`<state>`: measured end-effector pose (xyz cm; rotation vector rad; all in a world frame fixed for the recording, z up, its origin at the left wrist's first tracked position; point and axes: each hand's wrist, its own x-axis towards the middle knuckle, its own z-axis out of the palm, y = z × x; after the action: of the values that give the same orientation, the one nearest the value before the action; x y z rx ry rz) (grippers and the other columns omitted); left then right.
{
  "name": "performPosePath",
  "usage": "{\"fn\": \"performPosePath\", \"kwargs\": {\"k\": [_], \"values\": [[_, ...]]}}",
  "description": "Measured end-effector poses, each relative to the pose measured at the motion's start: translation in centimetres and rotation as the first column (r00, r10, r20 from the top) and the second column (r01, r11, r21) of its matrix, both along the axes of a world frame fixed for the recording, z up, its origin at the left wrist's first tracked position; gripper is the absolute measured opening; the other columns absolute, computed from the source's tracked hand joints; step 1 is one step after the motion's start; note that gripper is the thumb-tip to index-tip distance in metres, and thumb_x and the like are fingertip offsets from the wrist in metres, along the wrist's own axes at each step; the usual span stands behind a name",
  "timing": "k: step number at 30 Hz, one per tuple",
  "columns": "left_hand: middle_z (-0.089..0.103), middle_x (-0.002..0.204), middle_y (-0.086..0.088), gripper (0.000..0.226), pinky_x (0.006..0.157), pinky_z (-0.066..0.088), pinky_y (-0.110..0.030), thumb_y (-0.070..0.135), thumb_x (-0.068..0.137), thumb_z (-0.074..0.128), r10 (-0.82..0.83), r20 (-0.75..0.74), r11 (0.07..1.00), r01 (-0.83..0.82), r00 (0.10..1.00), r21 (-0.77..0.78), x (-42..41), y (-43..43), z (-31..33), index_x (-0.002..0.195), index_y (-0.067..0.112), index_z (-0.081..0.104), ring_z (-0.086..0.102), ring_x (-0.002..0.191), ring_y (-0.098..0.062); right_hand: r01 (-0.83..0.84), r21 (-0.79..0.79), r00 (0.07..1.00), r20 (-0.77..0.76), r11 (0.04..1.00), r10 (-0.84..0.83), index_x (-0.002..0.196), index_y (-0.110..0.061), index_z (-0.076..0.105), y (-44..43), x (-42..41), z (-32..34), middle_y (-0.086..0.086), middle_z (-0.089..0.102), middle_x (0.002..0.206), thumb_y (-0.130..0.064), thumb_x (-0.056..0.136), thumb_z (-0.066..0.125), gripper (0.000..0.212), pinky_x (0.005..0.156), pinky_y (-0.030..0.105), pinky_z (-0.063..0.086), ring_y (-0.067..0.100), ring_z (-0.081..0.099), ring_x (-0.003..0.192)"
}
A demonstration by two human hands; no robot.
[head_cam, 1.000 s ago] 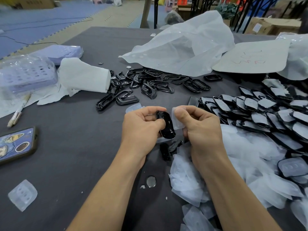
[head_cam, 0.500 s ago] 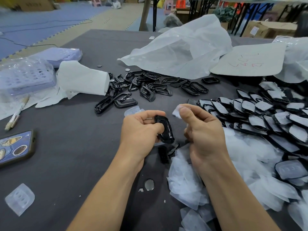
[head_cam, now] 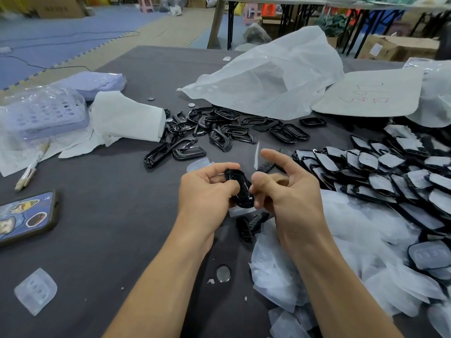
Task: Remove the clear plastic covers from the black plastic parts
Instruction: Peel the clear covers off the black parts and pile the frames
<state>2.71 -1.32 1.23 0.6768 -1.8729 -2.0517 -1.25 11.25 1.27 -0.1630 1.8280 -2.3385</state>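
The grey tabletop (head_cam: 109, 215) is crowded. A large white bag (head_cam: 268, 76) lies toward its far edge. Rows of covered black parts (head_cam: 390, 172) run along the right edge. A heap of loose clear covers (head_cam: 280, 272) fills the near right corner and laps over some of those rows. A pile of stripped parts (head_cam: 219, 128) sits at mid-table toward the far side.

At centre, the left hand (head_cam: 205, 193) is curled round a black part (head_cam: 240, 189), held off the surface and pinched by its edges. The right hand (head_cam: 290, 191) has its fingers spread and loose, gripping nothing. One clear cover (head_cam: 256, 154) shows edge-on just beside its forefinger; whether it touches the finger cannot be told.

Risks, as judged:
- The freed cover appears uncontrolled. It could land among the stripped parts, not on the heap, and need picking out.
- The heap already overlaps the waiting stock, so covered pieces may be buried and missed.
- A glossy part held only by its edges may slip.
- A button cell (head_cam: 223, 273) lies loose beside the heap and could be swept off.
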Motion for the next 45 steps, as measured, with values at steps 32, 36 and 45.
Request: {"fn": "performPosePath", "kwargs": {"k": [32,36,45], "values": [[0.079,0.076,-0.004,0.042,0.075,0.064,-0.042,-0.008,0.074,0.066,0.078,0.028,0.996,-0.077,0.997,-0.045,-0.3,-0.8,-0.6,0.085,0.029,0.082,0.078,0.078,-0.027,-0.052,0.256,0.998,-0.026,0.965,0.061,0.067,-0.011,0.073,-0.7,0.0,2.8,0.001,0.064,0.058,0.004,0.085,0.073,0.023,0.048,0.017,0.041,0.006,0.05,0.048],[0.078,0.072,-0.006,0.039,0.072,0.061,-0.046,-0.006,0.078,0.07,0.059,0.007,0.996,-0.059,0.998,-0.061,-0.3,-0.2,-0.6,0.086,0.031,0.081,0.071,0.067,-0.024,-0.041,0.069,0.997,0.069,0.997,0.037,0.073,-0.008,0.073,-0.8,2.5,1.4,0.013,0.068,0.065,-0.002,0.093,0.067,0.022,0.045,0.016,0.041,0.014,0.054,0.047],[0.076,0.079,-0.022,0.036,0.076,0.061,-0.041,-0.012,0.083,0.071,0.036,-0.083,0.998,-0.04,0.996,-0.042,-0.4,-0.1,-1.0,0.087,0.023,0.081,0.069,0.071,-0.023,0.116,0.16,0.986,-0.14,0.98,-0.094,0.083,-0.025,0.084,-1.1,2.2,-0.6,-0.003,0.075,0.094,-0.008,0.086,0.08,0.018,0.08,0.028,0.055,0.012,0.071,0.085]]}}
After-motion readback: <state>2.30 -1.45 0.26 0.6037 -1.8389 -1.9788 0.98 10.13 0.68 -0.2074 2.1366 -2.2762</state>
